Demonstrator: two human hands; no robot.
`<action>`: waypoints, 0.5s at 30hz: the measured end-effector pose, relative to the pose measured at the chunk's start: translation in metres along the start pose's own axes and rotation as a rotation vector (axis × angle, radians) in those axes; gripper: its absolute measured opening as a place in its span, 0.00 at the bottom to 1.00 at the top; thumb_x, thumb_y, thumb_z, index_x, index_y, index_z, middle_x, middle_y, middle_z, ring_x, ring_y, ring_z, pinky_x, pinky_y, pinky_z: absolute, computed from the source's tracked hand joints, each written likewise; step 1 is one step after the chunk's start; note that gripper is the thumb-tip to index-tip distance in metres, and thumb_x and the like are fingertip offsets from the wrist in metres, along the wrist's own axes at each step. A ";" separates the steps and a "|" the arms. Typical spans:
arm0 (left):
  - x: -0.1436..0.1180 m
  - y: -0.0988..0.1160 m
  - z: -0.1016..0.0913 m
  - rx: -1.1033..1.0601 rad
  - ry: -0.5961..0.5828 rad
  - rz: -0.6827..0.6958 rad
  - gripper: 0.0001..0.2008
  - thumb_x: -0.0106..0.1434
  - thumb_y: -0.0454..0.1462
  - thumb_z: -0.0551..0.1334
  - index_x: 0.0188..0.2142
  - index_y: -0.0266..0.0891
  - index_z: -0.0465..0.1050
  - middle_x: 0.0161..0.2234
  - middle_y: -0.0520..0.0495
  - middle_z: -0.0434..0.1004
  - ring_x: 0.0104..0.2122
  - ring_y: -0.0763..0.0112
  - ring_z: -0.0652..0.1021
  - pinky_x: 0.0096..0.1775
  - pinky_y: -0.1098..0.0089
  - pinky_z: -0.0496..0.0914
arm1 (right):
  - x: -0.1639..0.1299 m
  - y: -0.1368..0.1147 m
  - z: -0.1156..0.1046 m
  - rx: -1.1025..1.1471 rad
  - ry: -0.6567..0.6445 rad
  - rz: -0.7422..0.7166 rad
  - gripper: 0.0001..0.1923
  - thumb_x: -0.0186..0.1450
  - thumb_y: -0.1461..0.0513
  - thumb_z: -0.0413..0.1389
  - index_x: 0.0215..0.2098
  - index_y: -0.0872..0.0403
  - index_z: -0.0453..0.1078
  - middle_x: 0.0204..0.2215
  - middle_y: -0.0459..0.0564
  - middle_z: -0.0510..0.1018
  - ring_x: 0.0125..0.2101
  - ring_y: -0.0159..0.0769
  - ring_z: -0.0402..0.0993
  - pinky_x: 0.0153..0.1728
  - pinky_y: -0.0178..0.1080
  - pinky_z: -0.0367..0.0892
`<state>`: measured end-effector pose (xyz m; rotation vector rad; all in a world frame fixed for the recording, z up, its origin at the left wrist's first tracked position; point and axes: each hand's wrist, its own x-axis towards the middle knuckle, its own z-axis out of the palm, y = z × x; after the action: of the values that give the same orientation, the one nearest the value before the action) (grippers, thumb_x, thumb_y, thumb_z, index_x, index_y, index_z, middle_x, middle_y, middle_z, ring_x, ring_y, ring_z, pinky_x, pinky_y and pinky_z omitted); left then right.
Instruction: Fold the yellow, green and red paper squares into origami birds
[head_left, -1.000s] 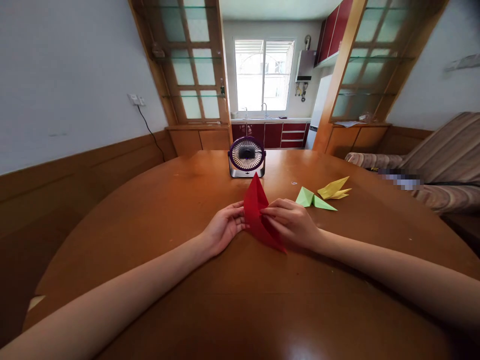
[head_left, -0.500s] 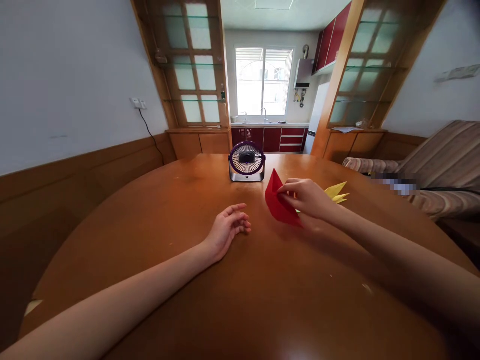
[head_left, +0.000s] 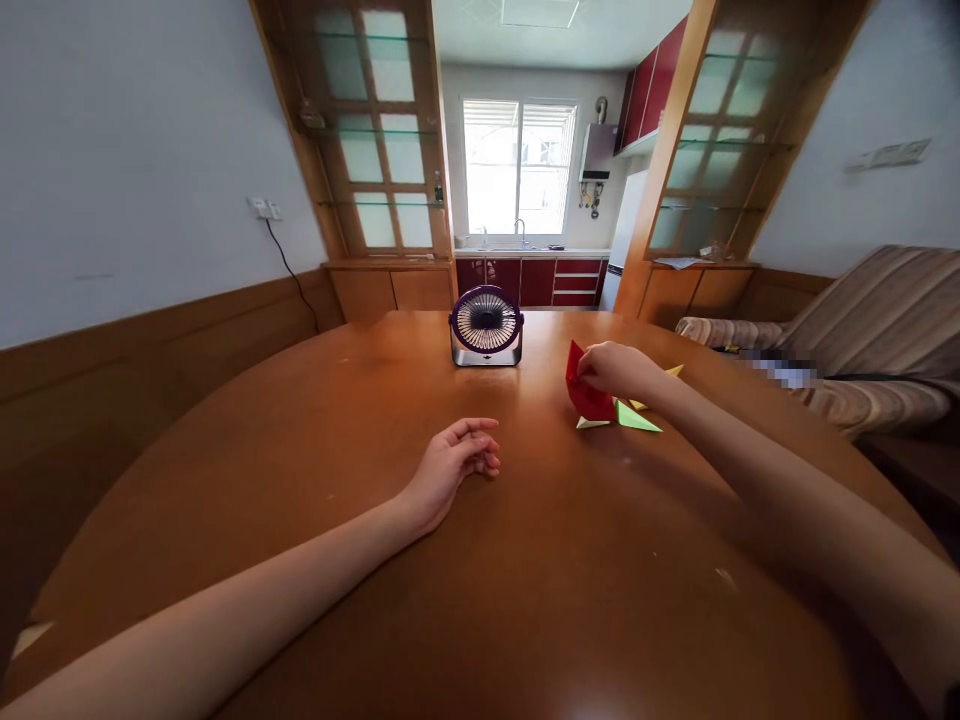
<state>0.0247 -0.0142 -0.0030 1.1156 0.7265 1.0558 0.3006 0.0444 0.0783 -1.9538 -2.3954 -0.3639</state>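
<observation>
Three folded paper figures sit together on the far right of the worktop. Your right hand pinches the red folded paper, holding it just above or against the green folded paper; whether they touch is unclear. The yellow folded paper shows only as tips behind your wrist. Your left hand lies idle near the middle of the worktop, palm up, fingers loosely curled, holding nothing. A small purple desk fan stands beyond it. Judging by the shapes, green and yellow look finished; red seems folded too and nearly laid beside them, not yet let go.
</observation>
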 end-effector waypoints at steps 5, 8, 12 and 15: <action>0.000 -0.001 -0.001 0.014 -0.007 0.004 0.13 0.55 0.35 0.66 0.41 0.34 0.73 0.29 0.48 0.74 0.26 0.72 0.75 0.33 0.68 0.70 | 0.008 0.005 0.011 -0.024 -0.065 0.041 0.09 0.59 0.66 0.55 0.32 0.56 0.79 0.31 0.54 0.79 0.28 0.36 0.74 0.23 0.32 0.59; 0.000 0.000 0.000 0.021 -0.005 0.000 0.13 0.55 0.35 0.66 0.41 0.34 0.73 0.29 0.48 0.73 0.26 0.72 0.75 0.32 0.68 0.70 | 0.009 0.004 0.014 -0.022 -0.091 0.047 0.09 0.60 0.66 0.55 0.33 0.56 0.79 0.32 0.54 0.79 0.29 0.35 0.74 0.24 0.32 0.60; 0.000 0.001 0.000 0.025 -0.004 -0.005 0.11 0.56 0.33 0.65 0.40 0.35 0.73 0.29 0.48 0.73 0.26 0.71 0.74 0.33 0.68 0.70 | 0.006 0.002 0.013 -0.023 -0.133 0.049 0.08 0.65 0.64 0.55 0.35 0.57 0.77 0.35 0.54 0.79 0.33 0.37 0.75 0.30 0.34 0.67; -0.001 0.002 0.000 0.022 -0.004 -0.008 0.09 0.58 0.32 0.63 0.40 0.36 0.73 0.29 0.48 0.73 0.27 0.71 0.74 0.33 0.68 0.70 | 0.004 0.001 0.011 -0.034 -0.174 0.061 0.10 0.69 0.59 0.54 0.44 0.56 0.73 0.44 0.54 0.76 0.41 0.38 0.74 0.41 0.40 0.71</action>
<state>0.0241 -0.0152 -0.0014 1.1325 0.7405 1.0413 0.3023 0.0502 0.0685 -2.1513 -2.4384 -0.2430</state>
